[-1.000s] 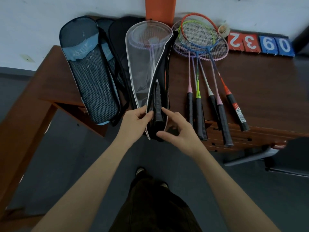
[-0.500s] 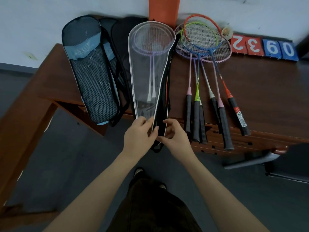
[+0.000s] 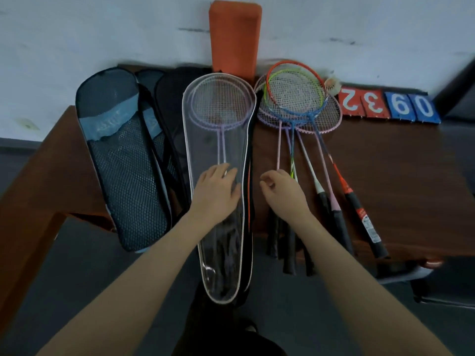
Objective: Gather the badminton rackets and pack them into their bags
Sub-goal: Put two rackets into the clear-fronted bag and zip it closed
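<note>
A clear racket bag [image 3: 218, 255] with white piping lies on the brown table [image 3: 401, 176], its lower end hanging over the front edge. Two purple rackets [image 3: 221, 104] are inside it. My left hand [image 3: 216, 194] rests flat on the bag's middle, fingers spread. My right hand [image 3: 282, 194] is at the bag's right edge, thumb and forefinger pinched on the zipper there; the pull is too small to see. Several loose rackets [image 3: 295, 98] lie fanned just to the right, handles toward me.
A blue mesh bag [image 3: 123, 176] and a black bag [image 3: 174, 98] lie left of the clear one. An orange block [image 3: 235, 34] stands against the wall. A shuttlecock [image 3: 332, 84] and red and blue number cards [image 3: 385, 106] sit at the back right. A chair [image 3: 437, 291] is lower right.
Both hands have moved up from the bag's lower end to its middle. The handles that stuck out a second ago are now inside the bag. The view has shifted closer.
</note>
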A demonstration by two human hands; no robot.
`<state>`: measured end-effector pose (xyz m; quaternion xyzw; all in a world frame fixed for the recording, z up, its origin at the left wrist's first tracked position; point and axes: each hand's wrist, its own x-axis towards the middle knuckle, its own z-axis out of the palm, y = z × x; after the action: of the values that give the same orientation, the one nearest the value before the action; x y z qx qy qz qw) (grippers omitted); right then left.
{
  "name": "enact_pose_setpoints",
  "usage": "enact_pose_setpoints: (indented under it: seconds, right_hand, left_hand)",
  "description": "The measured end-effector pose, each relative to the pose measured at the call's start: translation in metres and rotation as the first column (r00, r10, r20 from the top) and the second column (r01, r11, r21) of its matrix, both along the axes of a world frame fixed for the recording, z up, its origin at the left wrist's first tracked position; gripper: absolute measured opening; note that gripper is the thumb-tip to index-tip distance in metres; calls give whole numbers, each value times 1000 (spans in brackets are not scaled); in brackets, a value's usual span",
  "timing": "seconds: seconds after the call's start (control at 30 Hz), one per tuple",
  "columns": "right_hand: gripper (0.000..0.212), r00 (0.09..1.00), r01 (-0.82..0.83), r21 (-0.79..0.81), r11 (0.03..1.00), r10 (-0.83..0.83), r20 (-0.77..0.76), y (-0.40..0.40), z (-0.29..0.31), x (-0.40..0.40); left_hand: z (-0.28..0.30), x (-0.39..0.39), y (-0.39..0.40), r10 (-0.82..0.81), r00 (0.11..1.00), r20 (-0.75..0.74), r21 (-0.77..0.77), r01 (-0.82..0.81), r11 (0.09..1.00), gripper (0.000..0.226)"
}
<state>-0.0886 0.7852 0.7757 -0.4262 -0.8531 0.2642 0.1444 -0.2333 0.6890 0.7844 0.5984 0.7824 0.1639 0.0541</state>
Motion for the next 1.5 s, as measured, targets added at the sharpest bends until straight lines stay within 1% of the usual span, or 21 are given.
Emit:
enact_pose_setpoints:
  seconds: [0.17, 0.33, 0.43, 0.5, 0.57, 0.63, 0.73, 0.83, 0.9, 0.93, 1.03, 1.13, 1.2, 1.23, 1.3, 1.4, 1.5]
  right_hand:
    - [21, 994, 104, -14, 995, -104, -25, 95, 4, -55]
    - [25, 977, 212, -62, 975, -213, -14, 171, -16, -110]
    - [32, 968, 250, -118, 961, -253, -10, 192, -35, -139]
    - [28, 958, 281, -149, 948, -287, -16, 199, -48, -155]
    - [19, 936, 325, -188, 927, -343, -76, 200, -56, -168]
    - [13, 908, 346, -188, 919, -379, -181, 198, -61, -174]
    - [19, 904, 304, -108, 947, -322, -280, 188, -59, -175]
    - [29, 927, 252, 35, 967, -231, -295, 178, -51, -177]
    - [32, 937, 225, 136, 965, -176, -302, 175, -49, -180]
    - [32, 941, 206, 163, 965, -149, -305, 175, -50, -181]
    - [29, 944, 157, 141, 978, -106, -313, 182, -46, -181]
    - [28, 917, 243, 75, 967, -205, -341, 202, -38, -184]
    - [29, 929, 300, 87, 950, -270, -252, 218, -36, -191]
    - [30, 939, 304, 112, 946, -278, -200, 225, -36, -195]
    - [27, 948, 297, 129, 946, -276, -157, 236, -37, -205]
    - [23, 936, 314, 90, 945, -292, -199, 244, -34, -217]
    - [16, 905, 297, 3, 955, -281, -319, 243, -28, -227]
  left_hand:
    - [17, -68, 101, -76, 997, 4, 33, 76, 997, 40]
    - [-4, -120, 195, -157, 988, -5, -40, 157, 987, 39]
    - [-23, -136, 242, -173, 984, 33, -67, 175, 982, 40]
    - [-32, -145, 268, -168, 983, 79, -58, 172, 983, 42]
    - [-39, -154, 285, -157, 981, 115, -76, 167, 983, 47]
    - [-43, -161, 295, -121, 980, 157, -105, 138, 985, 51]
    - [-42, -167, 300, -21, 967, 253, -115, 52, 992, 61]
    - [-32, -174, 310, 27, 965, 260, -92, -3, 996, 71]
    - [-24, -180, 320, 29, 955, 296, -77, -6, 997, 69]
    - [-20, -182, 324, 13, 942, 336, -78, 15, 997, 65]
    - [-18, -188, 327, -57, 892, 449, -59, 93, 994, 52]
    - [-24, -198, 320, -43, 841, 540, 19, 39, 999, 39]
    - [-26, -203, 315, -24, 806, 591, 56, -11, 998, 33]
    - [-26, -204, 314, -16, 784, 621, 72, -37, 997, 31]
    - [-24, -206, 311, -19, 750, 662, 105, -67, 992, 29]
    - [-22, -211, 309, -20, 732, 681, 128, -93, 987, 29]
    - [-20, -216, 308, -1, 700, 714, 146, -148, 978, 29]
